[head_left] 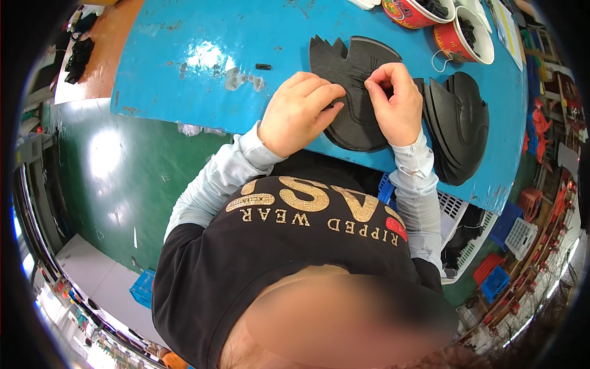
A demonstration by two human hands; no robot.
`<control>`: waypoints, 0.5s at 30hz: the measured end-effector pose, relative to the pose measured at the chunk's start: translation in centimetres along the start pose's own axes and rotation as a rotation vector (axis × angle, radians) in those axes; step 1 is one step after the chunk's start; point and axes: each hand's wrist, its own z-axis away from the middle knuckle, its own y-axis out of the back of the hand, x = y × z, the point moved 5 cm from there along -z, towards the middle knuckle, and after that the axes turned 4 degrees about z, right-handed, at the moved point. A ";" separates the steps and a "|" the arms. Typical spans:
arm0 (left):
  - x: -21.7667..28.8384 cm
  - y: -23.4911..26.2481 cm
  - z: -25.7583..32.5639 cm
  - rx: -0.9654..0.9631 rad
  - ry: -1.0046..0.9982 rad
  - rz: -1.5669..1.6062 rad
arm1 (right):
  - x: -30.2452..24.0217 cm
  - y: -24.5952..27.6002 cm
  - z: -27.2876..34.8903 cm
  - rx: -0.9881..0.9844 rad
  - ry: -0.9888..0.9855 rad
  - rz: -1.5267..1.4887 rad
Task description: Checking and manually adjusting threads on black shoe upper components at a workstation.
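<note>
A flat black piece (359, 126), rounded at the near end and with a jagged notch in its far left edge, lies on the blue table in front of me. Over its left side my left hand (300, 114) is closed, thumb and forefinger drawn together; what they hold, if anything, I cannot make out. My right hand (396, 104) hovers over the right side in a pinch, and any small thing between its fingertips is too small to name. Thin dark strands show on the piece between the hands. Right of it lies a stack of similar black pieces (470, 126).
Two red-and-white tubs (452, 44) with small black parts stand at the table's far right. A small black part (263, 66) lies on the blue tabletop (166, 80) left of my hands. White crates (452, 209) stand below the near right edge.
</note>
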 end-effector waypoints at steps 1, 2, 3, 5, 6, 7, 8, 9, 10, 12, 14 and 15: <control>0.1 0.0 -0.1 0.000 0.016 -0.009 | -0.1 0.0 0.0 -0.002 0.023 0.033; 0.1 0.0 -0.2 0.000 0.031 -0.018 | 0.0 0.0 -0.1 -0.004 0.021 0.034; 0.0 0.0 -0.2 -0.001 0.033 -0.017 | -0.1 0.0 -0.3 -0.026 0.018 0.049; 0.0 -0.3 -0.4 -0.033 -0.011 -0.059 | -0.1 0.0 -0.5 -0.046 0.010 0.064; 0.1 -0.3 -0.6 -0.035 -0.012 -0.057 | -0.1 0.0 -0.6 -0.054 -0.011 0.051; 0.3 -0.5 -1.2 -0.117 -0.013 -0.127 | 0.0 -0.1 -0.7 -0.063 -0.031 0.036; 0.5 -0.8 -1.5 -0.199 -0.014 -0.197 | -0.1 -0.1 -0.7 -0.064 -0.033 0.036; 0.6 -0.9 -1.8 -0.200 -0.013 -0.197 | -0.1 -0.1 -0.8 -0.055 -0.031 0.052; 0.6 -1.4 -2.1 -0.249 -0.014 -0.248 | -0.1 0.0 -0.8 -0.044 -0.030 0.070; 0.5 -1.8 -2.4 -0.299 -0.016 -0.298 | -0.2 -0.2 -0.8 -0.030 -0.019 0.080; 0.3 -2.0 -2.4 -0.314 0.007 -0.328 | -0.5 0.0 -0.6 -0.017 -0.009 0.088; 0.3 -2.0 -2.3 -0.315 0.007 -0.327 | -0.5 0.6 -0.4 0.018 -0.087 -0.018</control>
